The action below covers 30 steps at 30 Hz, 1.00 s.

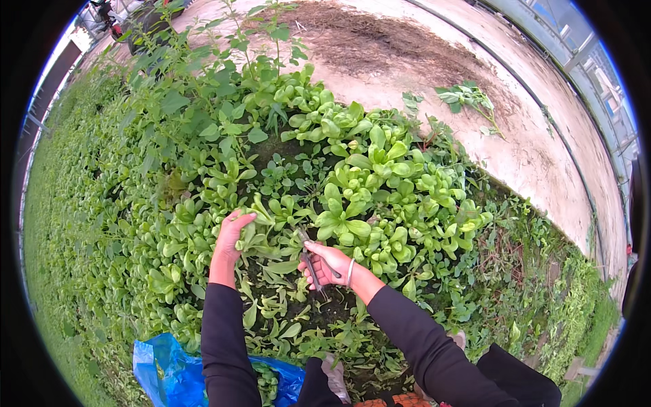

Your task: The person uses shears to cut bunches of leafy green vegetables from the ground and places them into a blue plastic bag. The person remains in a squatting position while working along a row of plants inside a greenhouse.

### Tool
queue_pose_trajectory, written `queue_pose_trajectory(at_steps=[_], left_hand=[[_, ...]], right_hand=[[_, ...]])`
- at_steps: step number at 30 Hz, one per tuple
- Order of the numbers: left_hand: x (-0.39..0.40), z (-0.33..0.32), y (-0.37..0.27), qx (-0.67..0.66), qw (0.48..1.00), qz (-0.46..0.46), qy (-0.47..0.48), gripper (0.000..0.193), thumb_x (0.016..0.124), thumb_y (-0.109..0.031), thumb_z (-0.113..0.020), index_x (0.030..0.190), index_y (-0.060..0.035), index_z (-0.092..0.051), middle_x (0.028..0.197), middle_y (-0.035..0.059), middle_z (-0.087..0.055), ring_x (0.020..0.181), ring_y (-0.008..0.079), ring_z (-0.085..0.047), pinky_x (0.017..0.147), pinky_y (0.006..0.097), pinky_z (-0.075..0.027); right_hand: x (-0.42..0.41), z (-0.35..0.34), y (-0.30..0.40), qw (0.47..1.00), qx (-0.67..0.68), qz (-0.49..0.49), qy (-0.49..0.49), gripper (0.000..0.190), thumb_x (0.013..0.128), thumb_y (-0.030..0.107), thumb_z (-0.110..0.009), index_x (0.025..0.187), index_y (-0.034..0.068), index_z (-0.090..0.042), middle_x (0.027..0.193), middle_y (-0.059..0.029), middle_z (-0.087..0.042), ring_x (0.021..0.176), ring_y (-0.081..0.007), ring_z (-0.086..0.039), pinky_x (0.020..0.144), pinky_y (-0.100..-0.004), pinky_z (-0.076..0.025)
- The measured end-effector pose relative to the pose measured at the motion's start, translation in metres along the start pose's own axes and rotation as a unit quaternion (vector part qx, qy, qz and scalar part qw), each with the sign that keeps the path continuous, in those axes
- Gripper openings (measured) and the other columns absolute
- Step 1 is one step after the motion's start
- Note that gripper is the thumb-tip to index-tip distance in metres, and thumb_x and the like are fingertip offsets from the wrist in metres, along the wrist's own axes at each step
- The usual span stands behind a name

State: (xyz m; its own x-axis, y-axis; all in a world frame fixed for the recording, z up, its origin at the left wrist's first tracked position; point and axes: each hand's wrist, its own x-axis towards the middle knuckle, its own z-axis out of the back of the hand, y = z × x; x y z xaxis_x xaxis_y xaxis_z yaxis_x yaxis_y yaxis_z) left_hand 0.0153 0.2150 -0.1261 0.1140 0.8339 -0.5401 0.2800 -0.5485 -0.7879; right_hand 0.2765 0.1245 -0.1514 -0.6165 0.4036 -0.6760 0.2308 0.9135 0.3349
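My left hand (232,235) is closed around a leafy green plant (256,232), its leaves fanning out to the right of my fingers. A metal cutting tool (311,264), which looks like a pair of scissors or shears, lies in my right hand (323,264). Its upper end points up toward the stems of the bed; whether its blades touch a plant is hidden. Rosettes of pale green leafy vegetables (343,221) grow just above and to the right of my right hand. Loose leaves (290,330) lie on dark soil beneath both hands.
A blue plastic bag (175,374) with greens in it is by my left forearm. My shoe (335,376) stands near it. Tall weeds (218,96) rise at the upper left. A pale path (549,188) with a black hose (539,104) runs along the right, with a pulled plant (470,96) on it.
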Motion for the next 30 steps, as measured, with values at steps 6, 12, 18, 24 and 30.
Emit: queue_pose_trajectory(at_steps=[6,12,18,24,30], left_hand=[[0.011,-0.027,0.009,0.327,0.942,-0.074,-0.020,0.052,0.073,-0.020,-0.082,0.113,0.0034,-0.060,0.100,0.0111,-0.068,0.089,0.0158,-0.064,0.082,0.0285,-0.051],[0.026,-0.054,0.014,0.447,0.894,-0.034,-0.022,0.072,0.073,-0.024,-0.083,0.130,0.0078,-0.052,0.123,0.0183,-0.062,0.112,0.0245,-0.060,0.098,0.0337,-0.045],[0.021,-0.046,0.026,0.301,0.942,-0.059,-0.136,0.052,0.080,-0.022,-0.077,0.121,0.0046,-0.059,0.101,0.0093,-0.069,0.081,0.0163,-0.065,0.074,0.0303,-0.051],[-0.040,-0.016,-0.017,-0.077,0.997,-0.015,0.027,0.015,0.091,-0.012,-0.062,0.103,-0.0028,-0.061,0.086,0.0046,-0.067,0.062,0.0106,-0.061,0.050,0.0226,-0.048],[-0.159,0.007,-0.051,-0.068,0.992,-0.095,0.052,0.040,0.084,-0.023,-0.069,0.115,-0.0008,-0.058,0.101,0.0097,-0.067,0.085,0.0175,-0.068,0.069,0.0302,-0.057]], right_hand=[[0.014,-0.005,0.007,1.000,-0.006,-0.012,0.008,0.060,0.095,0.057,-0.048,0.100,-0.001,-0.061,0.080,-0.0092,-0.063,0.070,-0.0225,-0.065,0.069,-0.0408,-0.058],[0.020,-0.001,0.007,0.999,0.029,0.015,-0.005,0.059,0.095,0.057,-0.048,0.095,0.000,-0.063,0.073,-0.0067,-0.062,0.068,-0.0195,-0.065,0.066,-0.0382,-0.057],[-0.001,-0.006,-0.003,0.995,-0.055,0.052,-0.061,0.055,0.095,0.056,-0.051,0.087,0.002,-0.063,0.063,-0.0034,-0.060,0.047,-0.0156,-0.058,0.047,-0.0302,-0.052],[-0.047,-0.020,-0.032,0.998,-0.008,0.068,-0.011,0.054,0.097,0.053,-0.047,0.102,0.000,-0.058,0.076,-0.0119,-0.066,0.063,-0.0227,-0.068,0.061,-0.0383,-0.060],[-0.082,-0.024,-0.071,0.994,-0.065,0.084,-0.012,0.048,0.100,0.044,-0.045,0.108,-0.001,-0.057,0.077,-0.0118,-0.067,0.066,-0.0236,-0.070,0.064,-0.0382,-0.061]])
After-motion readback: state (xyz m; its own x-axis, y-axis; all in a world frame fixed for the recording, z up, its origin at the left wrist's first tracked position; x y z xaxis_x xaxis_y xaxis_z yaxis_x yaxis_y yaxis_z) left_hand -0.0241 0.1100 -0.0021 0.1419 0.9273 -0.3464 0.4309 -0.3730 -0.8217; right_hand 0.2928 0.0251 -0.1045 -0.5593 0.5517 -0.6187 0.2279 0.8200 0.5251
